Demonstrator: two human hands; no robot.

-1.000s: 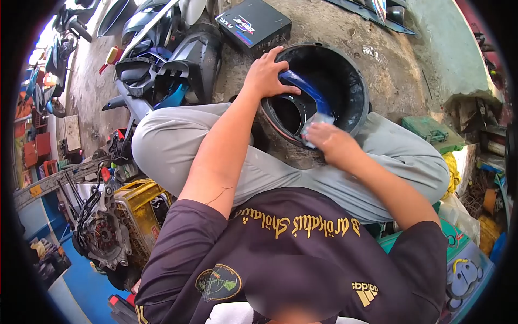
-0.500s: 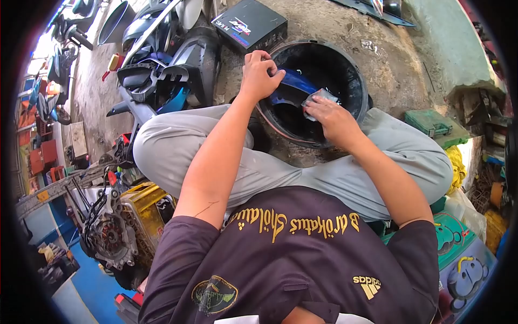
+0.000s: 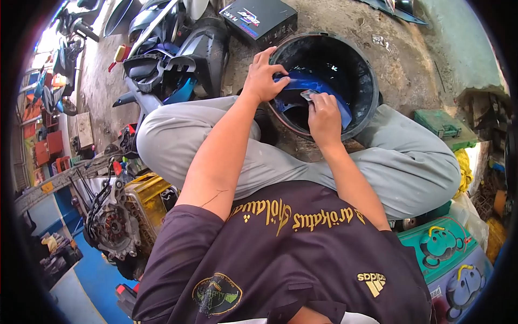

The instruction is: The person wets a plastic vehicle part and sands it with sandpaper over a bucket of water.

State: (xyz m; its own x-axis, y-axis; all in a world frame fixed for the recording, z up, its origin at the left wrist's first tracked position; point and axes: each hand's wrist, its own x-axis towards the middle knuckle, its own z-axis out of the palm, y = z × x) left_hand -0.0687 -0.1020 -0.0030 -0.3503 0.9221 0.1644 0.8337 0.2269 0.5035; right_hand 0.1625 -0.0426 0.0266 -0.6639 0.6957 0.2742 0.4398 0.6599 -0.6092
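A glossy blue plastic panel, long and curved, lies slanted in the mouth of a round black bucket. My left hand grips the panel's left end at the bucket's rim, thumb on top. In my right hand a small grey folded piece is pinched against the panel's near edge; whether it is cloth or sandpaper I cannot make out. The panel's right end reaches down inside the bucket, past my right hand. Wet-looking glints show on the dark inside of the bucket.
Beyond the bucket stands a black box. Dark motorcycle body parts are heaped to the left, with an opened engine nearer. A green case lies at the right. My crossed legs flank the bucket.
My right hand has moved left and turned upright, drawing the grey piece along the panel toward my left hand. More of the panel's right end now shows. The left hand keeps its grip.
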